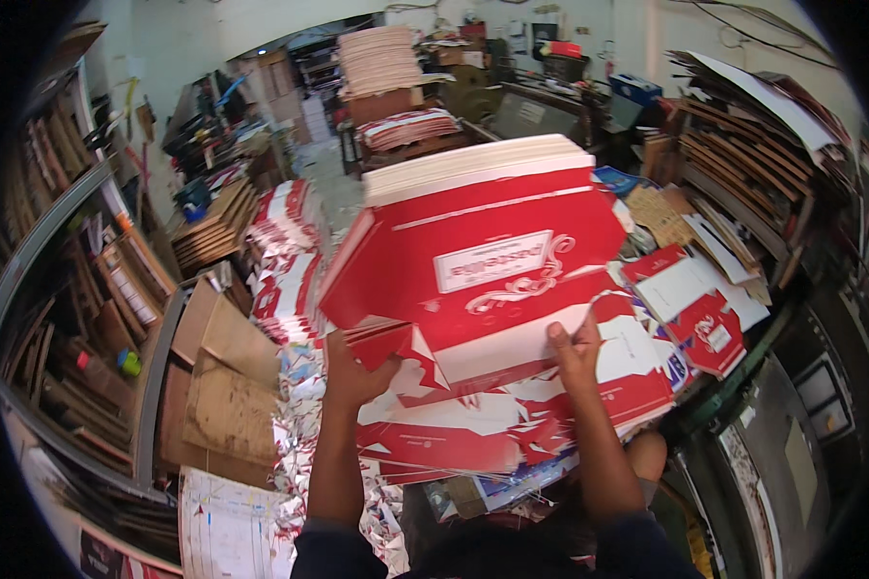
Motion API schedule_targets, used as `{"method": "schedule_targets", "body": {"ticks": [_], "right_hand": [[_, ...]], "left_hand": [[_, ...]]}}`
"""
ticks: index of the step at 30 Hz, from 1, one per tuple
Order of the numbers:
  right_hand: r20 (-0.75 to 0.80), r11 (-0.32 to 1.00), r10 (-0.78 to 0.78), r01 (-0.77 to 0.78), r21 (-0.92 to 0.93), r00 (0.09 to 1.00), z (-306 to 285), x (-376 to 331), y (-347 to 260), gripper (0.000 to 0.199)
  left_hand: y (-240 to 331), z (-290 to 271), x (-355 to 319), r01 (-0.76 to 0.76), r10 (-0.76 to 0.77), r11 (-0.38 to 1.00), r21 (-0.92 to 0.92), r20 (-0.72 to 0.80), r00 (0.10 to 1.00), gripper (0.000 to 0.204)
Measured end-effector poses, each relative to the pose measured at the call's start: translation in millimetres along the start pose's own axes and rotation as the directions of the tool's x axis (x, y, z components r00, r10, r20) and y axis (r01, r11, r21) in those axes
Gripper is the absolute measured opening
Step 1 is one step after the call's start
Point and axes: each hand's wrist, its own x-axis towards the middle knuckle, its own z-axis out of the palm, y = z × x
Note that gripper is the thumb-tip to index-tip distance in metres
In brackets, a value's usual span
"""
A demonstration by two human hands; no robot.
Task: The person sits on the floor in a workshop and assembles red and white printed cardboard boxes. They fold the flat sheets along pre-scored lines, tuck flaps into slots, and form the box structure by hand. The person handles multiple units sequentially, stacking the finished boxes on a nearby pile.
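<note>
A thick stack of flat red and white die-cut carton sheets (483, 241) is tilted up in front of me, its white edges showing along the top. My left hand (352, 372) grips the stack's lower left corner. My right hand (574, 349) holds its lower right edge, thumb on the printed face. Beneath lies a messy heap of red and white offcuts (454, 439).
More red printed sheets (285, 256) lie in rows to the left beside brown cardboard pieces (227, 386). Shelves of board (77, 289) line the left side and racks of sheets (743, 164) the right. Loose cartons (695, 309) lie right of the stack. Pallets of stacked sheets (381, 63) stand far behind.
</note>
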Motion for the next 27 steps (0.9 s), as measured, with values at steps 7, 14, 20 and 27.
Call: {"method": "schedule_targets", "body": {"ticks": [7,14,20,27], "right_hand": [[0.004,0.999,-0.046,0.046,-0.01,0.999,4.4,2.8,2.0,0.065],[-0.032,0.999,-0.04,0.041,0.026,0.999,10.2,4.2,3.2,0.062],[-0.051,0.999,-0.045,0.046,0.023,0.998,6.8,5.1,5.4,0.061],[-0.077,0.997,-0.045,0.05,0.061,0.996,8.5,0.8,3.6,0.06]], "left_hand": [[11.2,-38.0,13.1,-0.095,0.059,0.976,0.194,0.184,0.981,0.066],[19.8,-30.8,-21.7,0.208,-0.157,0.95,0.232,-0.22,0.963,0.121],[86.5,38.1,-16.1,0.07,0.017,0.961,0.267,-0.312,0.95,0.082],[68.4,59.4,-4.0,0.084,0.041,0.961,0.263,-0.44,0.897,0.035]]}}
